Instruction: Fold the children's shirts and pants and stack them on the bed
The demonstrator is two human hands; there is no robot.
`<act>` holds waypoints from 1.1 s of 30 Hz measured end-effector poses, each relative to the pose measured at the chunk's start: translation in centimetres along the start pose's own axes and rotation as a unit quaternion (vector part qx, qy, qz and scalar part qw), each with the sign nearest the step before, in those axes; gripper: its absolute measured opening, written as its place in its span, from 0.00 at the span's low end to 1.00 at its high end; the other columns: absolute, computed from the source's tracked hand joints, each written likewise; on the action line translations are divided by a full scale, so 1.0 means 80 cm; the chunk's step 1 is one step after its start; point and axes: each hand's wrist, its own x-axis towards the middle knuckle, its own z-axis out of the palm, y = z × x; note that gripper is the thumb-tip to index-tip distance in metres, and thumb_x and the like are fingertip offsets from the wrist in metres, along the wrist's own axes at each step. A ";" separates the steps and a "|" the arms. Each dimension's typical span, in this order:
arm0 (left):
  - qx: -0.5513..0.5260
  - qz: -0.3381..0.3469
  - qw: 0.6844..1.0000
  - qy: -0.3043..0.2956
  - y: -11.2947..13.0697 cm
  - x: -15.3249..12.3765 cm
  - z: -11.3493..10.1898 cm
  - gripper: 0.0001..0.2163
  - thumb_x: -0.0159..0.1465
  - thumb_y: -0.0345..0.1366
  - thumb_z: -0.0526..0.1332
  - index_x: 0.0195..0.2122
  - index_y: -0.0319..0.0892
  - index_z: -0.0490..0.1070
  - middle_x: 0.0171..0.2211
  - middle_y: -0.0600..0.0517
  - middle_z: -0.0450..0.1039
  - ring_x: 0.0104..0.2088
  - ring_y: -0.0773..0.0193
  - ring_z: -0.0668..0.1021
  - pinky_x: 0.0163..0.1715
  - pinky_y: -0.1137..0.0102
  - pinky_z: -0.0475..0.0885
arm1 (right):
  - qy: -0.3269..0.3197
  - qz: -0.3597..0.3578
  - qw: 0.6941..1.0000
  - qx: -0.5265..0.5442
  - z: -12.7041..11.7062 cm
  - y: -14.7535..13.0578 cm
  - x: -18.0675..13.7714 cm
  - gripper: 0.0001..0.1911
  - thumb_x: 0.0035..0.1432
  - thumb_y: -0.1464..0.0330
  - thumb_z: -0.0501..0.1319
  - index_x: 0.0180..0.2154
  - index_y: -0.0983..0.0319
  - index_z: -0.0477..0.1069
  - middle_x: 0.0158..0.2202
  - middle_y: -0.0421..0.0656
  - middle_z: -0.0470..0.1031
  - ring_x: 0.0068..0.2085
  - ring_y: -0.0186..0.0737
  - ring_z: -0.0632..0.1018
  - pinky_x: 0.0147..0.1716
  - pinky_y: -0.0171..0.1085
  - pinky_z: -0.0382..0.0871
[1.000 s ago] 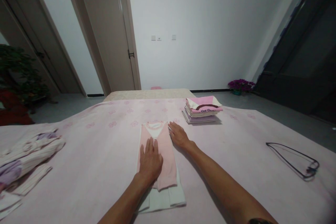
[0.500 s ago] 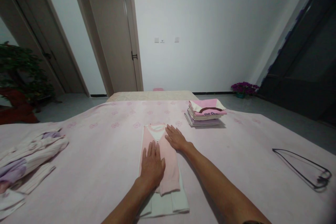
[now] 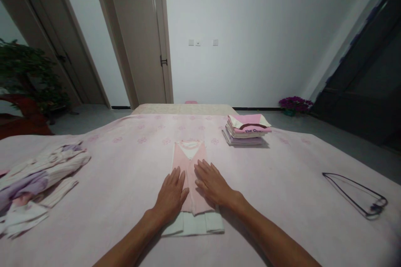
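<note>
Hands: left hand [image 3: 171, 194], right hand [image 3: 214, 183], both flat and empty atop one pink garment [image 3: 189, 156]; one hanger [image 3: 374, 208] apart.

Left hand [image 3: 171, 195] and right hand [image 3: 214, 183] — flat, palms down, side by side.

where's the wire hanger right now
In the head view, the wire hanger lies flat on the pink bedspread at the far right, apart from the right hand and nearer than the folded stack.

On the pink-sheeted bed [image 3: 282, 200] are laid 1 folded pink garment [image 3: 189, 157] at the middle, 1 stack of folded clothes [image 3: 247, 130] beyond it to the right, 1 loose heap of clothes [image 3: 40, 175] at the left and 1 wire hanger [image 3: 372, 210] at the right.
</note>
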 end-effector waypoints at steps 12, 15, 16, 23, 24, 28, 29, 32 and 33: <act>0.001 0.006 0.999 0.034 -0.007 -0.023 -0.002 0.26 0.71 0.41 0.52 0.68 0.39 0.59 0.71 0.41 0.52 0.71 0.52 0.56 0.68 0.53 0.55 | 0.003 0.029 1.000 0.000 0.017 -0.008 -0.017 0.30 0.70 0.57 0.50 0.69 0.58 0.56 0.73 0.46 0.48 0.72 0.45 0.50 0.70 0.51 0.41; -0.009 0.008 0.999 0.047 -0.008 -0.025 0.001 0.24 0.71 0.39 0.53 0.67 0.39 0.62 0.70 0.41 0.55 0.70 0.51 0.59 0.67 0.53 0.56 | 0.017 0.022 0.999 0.026 0.014 -0.007 -0.019 0.26 0.70 0.58 0.51 0.66 0.54 0.62 0.71 0.44 0.54 0.71 0.45 0.54 0.69 0.51 0.43; -0.013 0.006 0.998 0.056 -0.009 -0.026 0.002 0.24 0.70 0.39 0.53 0.66 0.39 0.63 0.69 0.41 0.57 0.69 0.52 0.59 0.67 0.52 0.56 | 0.022 0.020 0.999 0.035 0.013 -0.006 -0.019 0.25 0.69 0.59 0.51 0.65 0.53 0.65 0.70 0.43 0.57 0.71 0.45 0.55 0.69 0.52 0.44; -0.053 0.054 0.988 0.133 0.011 -0.015 -0.023 0.19 0.70 0.31 0.50 0.59 0.43 0.70 0.63 0.46 0.68 0.67 0.55 0.64 0.69 0.52 0.50 | 0.055 0.012 0.996 0.064 0.008 -0.008 -0.020 0.21 0.65 0.63 0.58 0.58 0.50 0.73 0.65 0.41 0.67 0.69 0.45 0.61 0.68 0.53 0.49; -0.065 0.045 0.987 0.139 0.016 -0.007 -0.029 0.18 0.71 0.32 0.50 0.58 0.43 0.71 0.61 0.46 0.70 0.64 0.56 0.67 0.68 0.55 0.53 | 0.058 0.012 0.996 0.066 0.008 -0.008 -0.020 0.20 0.64 0.63 0.58 0.57 0.50 0.74 0.65 0.41 0.67 0.68 0.46 0.62 0.67 0.53 0.49; -0.106 -0.081 0.984 0.120 0.024 0.036 -0.046 0.15 0.71 0.36 0.51 0.54 0.42 0.72 0.50 0.44 0.77 0.51 0.57 0.77 0.54 0.62 0.67 | 0.076 0.007 0.994 0.084 0.011 -0.004 -0.019 0.18 0.63 0.64 0.59 0.54 0.52 0.76 0.63 0.42 0.70 0.67 0.46 0.65 0.67 0.53 0.51; -0.114 -0.114 0.982 0.102 0.023 0.047 -0.048 0.15 0.71 0.37 0.51 0.52 0.42 0.73 0.48 0.45 0.77 0.48 0.57 0.78 0.50 0.63 0.68 | 0.080 0.005 0.993 0.087 0.012 -0.003 -0.018 0.18 0.63 0.64 0.59 0.53 0.52 0.77 0.62 0.42 0.71 0.67 0.46 0.65 0.67 0.53 0.51; -0.147 -0.173 0.973 0.034 0.014 0.074 -0.048 0.13 0.69 0.40 0.54 0.47 0.42 0.74 0.44 0.46 0.79 0.44 0.57 0.79 0.43 0.66 0.68 | 0.093 0.007 0.990 0.102 0.014 0.001 -0.019 0.17 0.63 0.64 0.59 0.53 0.53 0.77 0.61 0.43 0.72 0.66 0.45 0.66 0.67 0.52 0.51; -0.157 -0.182 0.971 0.016 0.010 0.081 -0.047 0.12 0.68 0.40 0.54 0.44 0.43 0.75 0.43 0.46 0.79 0.43 0.57 0.79 0.41 0.67 0.68 | 0.098 0.009 0.989 0.109 0.015 0.002 -0.019 0.18 0.64 0.63 0.58 0.53 0.53 0.76 0.61 0.43 0.72 0.66 0.45 0.66 0.67 0.52 0.51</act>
